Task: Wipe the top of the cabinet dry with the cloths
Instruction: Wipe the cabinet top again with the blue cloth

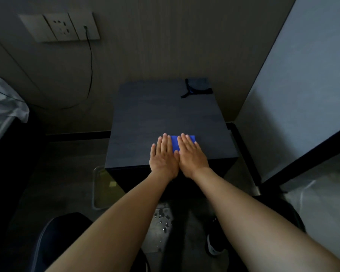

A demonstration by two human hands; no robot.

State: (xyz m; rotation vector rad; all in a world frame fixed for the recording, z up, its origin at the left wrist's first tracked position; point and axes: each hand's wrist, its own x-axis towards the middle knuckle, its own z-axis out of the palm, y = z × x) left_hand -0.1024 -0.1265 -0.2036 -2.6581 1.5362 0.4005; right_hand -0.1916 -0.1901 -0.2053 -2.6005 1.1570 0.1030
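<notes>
My left hand (pixel 164 154) and right hand (pixel 190 154) lie flat, fingers extended, side by side on the blue cloth (pixel 174 143) near the cabinet top's (pixel 155 114) front edge, gripping nothing. Bare surface extends ahead; a dark cloth (pixel 198 86) occupies the far-right corner.

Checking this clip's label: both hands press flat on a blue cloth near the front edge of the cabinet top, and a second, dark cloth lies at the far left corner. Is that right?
One detail is wrong. The dark cloth lies at the far right corner of the cabinet top, not the left, as the head view shows. The rest holds: the left hand and right hand press flat on the blue cloth near the front edge.
</notes>
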